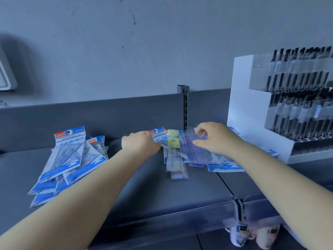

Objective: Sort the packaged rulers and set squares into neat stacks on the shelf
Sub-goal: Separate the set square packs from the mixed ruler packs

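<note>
Both hands (139, 141) (214, 138) on the ruler pile (187, 150) — grip unclear, perhaps pinching; pen rack (252, 109) beside.
</note>
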Available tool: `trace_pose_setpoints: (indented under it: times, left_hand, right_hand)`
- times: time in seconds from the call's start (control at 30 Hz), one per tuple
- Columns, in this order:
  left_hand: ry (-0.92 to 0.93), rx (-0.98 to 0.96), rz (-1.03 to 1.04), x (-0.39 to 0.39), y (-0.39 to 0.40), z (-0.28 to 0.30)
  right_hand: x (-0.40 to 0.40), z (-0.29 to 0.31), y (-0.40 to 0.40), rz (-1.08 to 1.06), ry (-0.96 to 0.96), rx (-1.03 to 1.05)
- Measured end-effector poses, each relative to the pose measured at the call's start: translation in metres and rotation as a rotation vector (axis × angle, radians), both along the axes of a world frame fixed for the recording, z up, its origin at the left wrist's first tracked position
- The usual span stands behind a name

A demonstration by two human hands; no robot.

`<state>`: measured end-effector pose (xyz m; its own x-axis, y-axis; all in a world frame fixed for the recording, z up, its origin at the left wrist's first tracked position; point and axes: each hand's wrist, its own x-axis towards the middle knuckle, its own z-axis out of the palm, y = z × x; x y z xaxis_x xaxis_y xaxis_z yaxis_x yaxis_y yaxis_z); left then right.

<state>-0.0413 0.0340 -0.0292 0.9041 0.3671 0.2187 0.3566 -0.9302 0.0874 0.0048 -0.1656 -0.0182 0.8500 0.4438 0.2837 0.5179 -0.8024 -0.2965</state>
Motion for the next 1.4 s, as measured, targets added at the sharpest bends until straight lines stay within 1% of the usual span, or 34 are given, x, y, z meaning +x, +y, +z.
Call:
trace_pose_setpoints:
  times: [0.03,0.07,0.1,0.17,0.27,0.3,0.37,0.43,0.5,0.57,0.63,0.67,0.73,0.8,0.87,0.9,0.97,1.1,1.2,1.4]
  left_hand:
    - [0.034,-0.028,0.036,0.005,0.001,-0.002]
    - [0.055,-0.101,0.062,0.011,0.002,-0.004]
    - [0.058,-0.215,0.084,0.017,0.003,-0.006]
    - [0.004,-0.454,0.11,0.027,0.001,-0.006]
    - [-0.116,-0.761,0.135,0.035,-0.004,-0.005]
    - [-0.15,-0.824,0.146,0.038,-0.004,-0.006]
    - [-0.201,-0.856,0.149,0.044,-0.002,-0.009]
    - [-0.273,-0.884,0.12,0.049,0.001,-0.011]
    - [-0.367,-0.958,0.074,0.051,0.005,-0.013]
    - [-0.467,-1.104,0.041,0.05,0.006,-0.01]
    - [-0.572,-1.289,0.008,0.046,0.006,-0.002]
    - [-0.622,-1.334,-0.008,0.044,0.006,0.003]
    - [-0.701,-1.326,-0.054,0.036,0.008,0.013]
    - [-0.764,-1.21,-0.103,0.029,0.013,0.023]
    - [-0.842,-1.076,-0.125,0.018,0.022,0.034]
    - [-0.875,-1.043,-0.126,0.012,0.027,0.039]
    - [-0.909,-1.044,-0.12,0.001,0.039,0.049]
    - [-0.917,-1.117,-0.063,-0.023,0.067,0.063]
    - [-0.946,-1.107,-0.052,-0.042,0.092,0.07]
    - [-0.913,-1.059,0.009,-0.07,0.145,0.063]
  right_hand:
    - [0.004,-0.002,-0.001,0.012,0.032,0.002]
    - [0.007,-0.003,-0.002,0.026,0.065,0.011]
    - [0.009,-0.004,-0.001,0.044,0.096,0.031]
    - [0.01,-0.007,0.004,0.082,0.136,0.055]
    - [0.009,-0.009,0.018,0.097,0.166,0.012]
    - [0.008,-0.011,0.024,0.092,0.175,-0.008]
    - [0.008,-0.013,0.036,0.048,0.182,-0.062]
    - [0.006,-0.014,0.046,-0.024,0.179,-0.141]
    - [0.01,-0.015,0.055,-0.06,0.187,-0.183]
    - [0.014,-0.012,0.06,-0.082,0.265,-0.113]
    - [0.017,-0.007,0.06,-0.016,0.361,0.114]
    - [0.017,-0.004,0.06,0.021,0.399,0.241]
    - [0.017,0.001,0.058,0.063,0.41,0.433]
    - [0.017,0.004,0.058,0.062,0.386,0.564]
    - [0.017,0.008,0.06,0.06,0.376,0.651]
    - [0.017,0.01,0.061,0.067,0.385,0.698]
    - [0.014,0.015,0.062,0.1,0.412,0.792]
    - [0.004,0.024,0.075,0.193,0.487,0.94]
    - [-0.007,0.027,0.093,0.265,0.537,0.991]
    - [-0.04,0.029,0.135,0.359,0.614,0.945]
